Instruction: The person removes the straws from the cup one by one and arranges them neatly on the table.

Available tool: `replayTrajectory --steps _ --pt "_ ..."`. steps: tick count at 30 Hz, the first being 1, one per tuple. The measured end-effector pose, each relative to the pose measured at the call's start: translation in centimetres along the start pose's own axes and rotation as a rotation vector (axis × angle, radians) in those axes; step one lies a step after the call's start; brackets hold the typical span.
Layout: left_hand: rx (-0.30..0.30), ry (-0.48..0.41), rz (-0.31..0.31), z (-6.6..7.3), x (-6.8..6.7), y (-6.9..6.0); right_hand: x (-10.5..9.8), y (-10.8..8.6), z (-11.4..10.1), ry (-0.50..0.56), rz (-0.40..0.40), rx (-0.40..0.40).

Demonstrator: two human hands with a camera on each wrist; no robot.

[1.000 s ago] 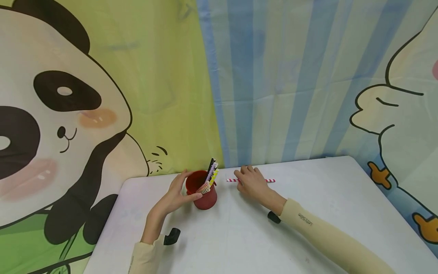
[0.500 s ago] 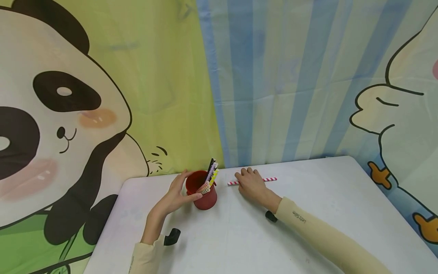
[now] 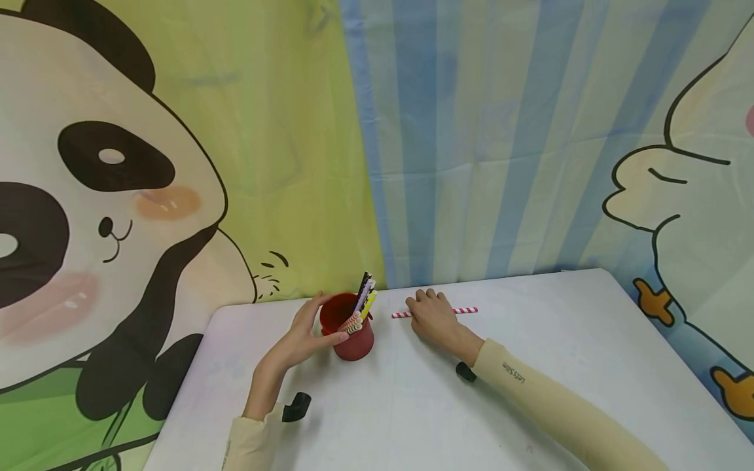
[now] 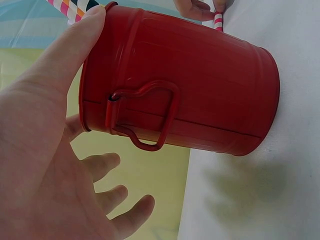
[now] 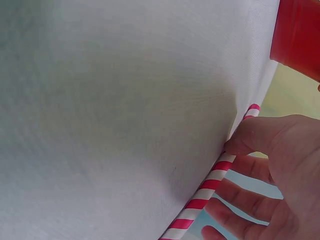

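- While the left hand (image 3: 303,337) grasps the rim of the red bucket (image 3: 353,347) between thumb and forefinger, its remaining fingers hang loose.
- Bucket at the far left of the worktop (image 3: 389,405); patterned straws (image 3: 366,304) inside, leaning right.
- Right hand (image 3: 436,320), right of bucket, thumb and fingers pinching a red-and-white striped straw (image 3: 467,310).
- Striped straw runs left to right near the far edge, well short of the bucket.

Plain red on the bucket (image 4: 200,80); black, lilac and yellow among the straws (image 3: 363,297) inside the bucket; spirally striped red and white on the lone straw (image 5: 203,194) right of the bucket; white on the tabletop (image 3: 377,412) beneath the bucket; yellow-green and blue-striped on the backdrop (image 3: 417,163) behind the bucket.
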State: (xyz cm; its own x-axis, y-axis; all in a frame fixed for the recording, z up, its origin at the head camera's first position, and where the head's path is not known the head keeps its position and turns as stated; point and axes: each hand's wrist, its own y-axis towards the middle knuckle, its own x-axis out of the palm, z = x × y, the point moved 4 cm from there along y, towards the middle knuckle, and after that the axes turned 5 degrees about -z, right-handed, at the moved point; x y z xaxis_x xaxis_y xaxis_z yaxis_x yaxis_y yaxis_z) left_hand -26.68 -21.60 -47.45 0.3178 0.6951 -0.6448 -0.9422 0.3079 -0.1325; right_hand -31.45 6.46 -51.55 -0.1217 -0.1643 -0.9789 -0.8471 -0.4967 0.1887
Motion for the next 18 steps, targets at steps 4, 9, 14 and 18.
replayTrajectory --steps 4,9,14,18 --pt "-0.006 -0.002 -0.001 -0.01 0.03 0.00 0.09 -0.04 0.07 0.003 -0.009 0.004" --pt "-0.004 -0.004 0.000 -0.02 0.05 -0.01 0.12 -0.09 0.12 0.007 -0.003 0.005" --pt "-0.003 -0.012 -0.002 -0.07 0.09 0.00 0.13 -0.13 0.16 0.024 0.018 0.003" --pt "-0.001 -0.009 -0.002 -0.20 0.11 0.06 0.03 -0.19 0.04 0.031 0.032 0.003"
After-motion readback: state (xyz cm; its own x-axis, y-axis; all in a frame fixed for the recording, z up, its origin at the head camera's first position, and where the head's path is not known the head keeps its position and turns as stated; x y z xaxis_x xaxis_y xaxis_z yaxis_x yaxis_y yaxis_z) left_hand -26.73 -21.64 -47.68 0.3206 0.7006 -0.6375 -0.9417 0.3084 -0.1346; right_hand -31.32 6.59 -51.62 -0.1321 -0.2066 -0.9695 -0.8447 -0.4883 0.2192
